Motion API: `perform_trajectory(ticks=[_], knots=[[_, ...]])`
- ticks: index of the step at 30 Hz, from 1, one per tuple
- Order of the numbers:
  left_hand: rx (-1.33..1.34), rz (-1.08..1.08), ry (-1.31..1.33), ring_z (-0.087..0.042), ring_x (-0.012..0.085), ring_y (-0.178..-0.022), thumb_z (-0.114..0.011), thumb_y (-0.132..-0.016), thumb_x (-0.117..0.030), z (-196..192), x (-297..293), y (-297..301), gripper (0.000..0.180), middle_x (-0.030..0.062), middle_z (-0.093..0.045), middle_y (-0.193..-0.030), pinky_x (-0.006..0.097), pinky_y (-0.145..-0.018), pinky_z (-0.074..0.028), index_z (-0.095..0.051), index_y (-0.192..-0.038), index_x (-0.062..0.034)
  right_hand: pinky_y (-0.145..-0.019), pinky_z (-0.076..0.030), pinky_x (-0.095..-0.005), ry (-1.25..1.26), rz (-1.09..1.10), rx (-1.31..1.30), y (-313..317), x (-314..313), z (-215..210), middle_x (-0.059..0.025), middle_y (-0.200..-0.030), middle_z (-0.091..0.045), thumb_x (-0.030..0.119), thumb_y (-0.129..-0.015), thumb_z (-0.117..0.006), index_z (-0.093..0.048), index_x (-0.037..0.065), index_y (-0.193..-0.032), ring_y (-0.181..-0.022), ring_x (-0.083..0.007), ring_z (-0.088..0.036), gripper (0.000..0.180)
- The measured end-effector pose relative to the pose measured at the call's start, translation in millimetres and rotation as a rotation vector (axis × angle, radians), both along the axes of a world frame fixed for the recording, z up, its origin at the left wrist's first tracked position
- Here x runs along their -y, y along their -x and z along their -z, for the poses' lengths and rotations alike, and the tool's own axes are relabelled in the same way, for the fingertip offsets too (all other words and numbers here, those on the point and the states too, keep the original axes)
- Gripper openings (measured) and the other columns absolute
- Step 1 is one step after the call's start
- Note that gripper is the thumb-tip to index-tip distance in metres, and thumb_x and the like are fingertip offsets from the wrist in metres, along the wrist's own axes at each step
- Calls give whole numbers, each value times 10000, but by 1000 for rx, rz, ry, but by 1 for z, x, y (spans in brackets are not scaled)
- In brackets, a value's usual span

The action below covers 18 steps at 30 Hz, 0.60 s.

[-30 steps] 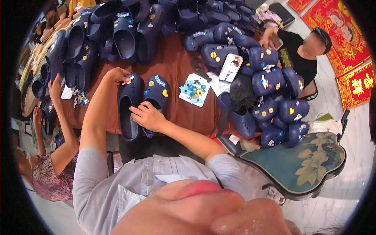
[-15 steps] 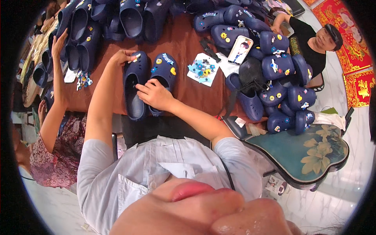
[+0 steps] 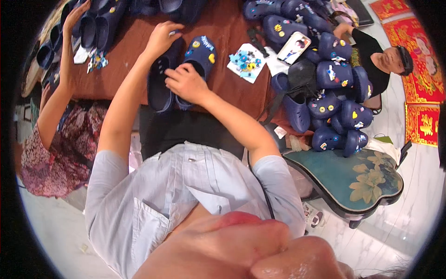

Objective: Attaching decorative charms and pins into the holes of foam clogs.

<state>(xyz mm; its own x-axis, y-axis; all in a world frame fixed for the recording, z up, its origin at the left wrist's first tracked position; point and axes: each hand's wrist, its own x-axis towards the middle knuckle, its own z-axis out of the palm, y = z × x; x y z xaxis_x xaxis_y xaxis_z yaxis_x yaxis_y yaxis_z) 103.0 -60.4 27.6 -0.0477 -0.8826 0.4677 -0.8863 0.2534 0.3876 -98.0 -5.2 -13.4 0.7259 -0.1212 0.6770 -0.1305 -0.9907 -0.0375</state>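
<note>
Two navy clogs lie side by side on the brown cloth in front of me, toes pointing away. The left clog (image 3: 160,88) is partly covered at its toe by my left hand (image 3: 161,41), whose fingers pinch a small pale charm (image 3: 174,33). On the right clog (image 3: 200,52) sit a round yellow charm, a blue-and-white banner charm and a yellow heart. My right hand (image 3: 188,84) lies over that clog's opening, fingers curled at the left clog's inner rim. To the right, a white sheet (image 3: 251,76) bears a heap of blue, black and yellow charms (image 3: 246,62).
A pile of decorated clogs (image 3: 334,74) fills the right side, with a phone (image 3: 294,48) and black pouch (image 3: 301,76) beside it. More clogs line the far edge. Another person's arm (image 3: 68,51) reaches in at left. A teal chair (image 3: 344,181) stands at right.
The view has shifted, so the table sits higher. My left hand has come off the left clog's toe top and now hovers at its far tip. My right hand stays at the clogs.
</note>
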Motion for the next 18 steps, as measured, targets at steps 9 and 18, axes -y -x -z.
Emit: perform_trajectory(ticks=[9, 18], knots=[[182, 438, -247, -666, 347, -841, -718, -775, -156, -14, 60, 103, 218, 158, -700, -902, 426, -732, -527, -723, -970, -58, -950, -419, -410, -27, 10, -72, -2, 2, 6, -64, -1156, -639, 213, -846, -605, -670, 103, -965, -1009, -237, -614, 175], [542, 411, -470, -680, 355, -959, -836, -663, -169, 15, 75, 182, 378, 151, -703, -967, 444, -787, -552, -681, -995, -71, -1019, -408, -447, -655, -21, -4, 0, -6, 15, -191, -1299, -559, 324, -890, -639, -534, 48, -1288, -1225, -362, -508, 495]])
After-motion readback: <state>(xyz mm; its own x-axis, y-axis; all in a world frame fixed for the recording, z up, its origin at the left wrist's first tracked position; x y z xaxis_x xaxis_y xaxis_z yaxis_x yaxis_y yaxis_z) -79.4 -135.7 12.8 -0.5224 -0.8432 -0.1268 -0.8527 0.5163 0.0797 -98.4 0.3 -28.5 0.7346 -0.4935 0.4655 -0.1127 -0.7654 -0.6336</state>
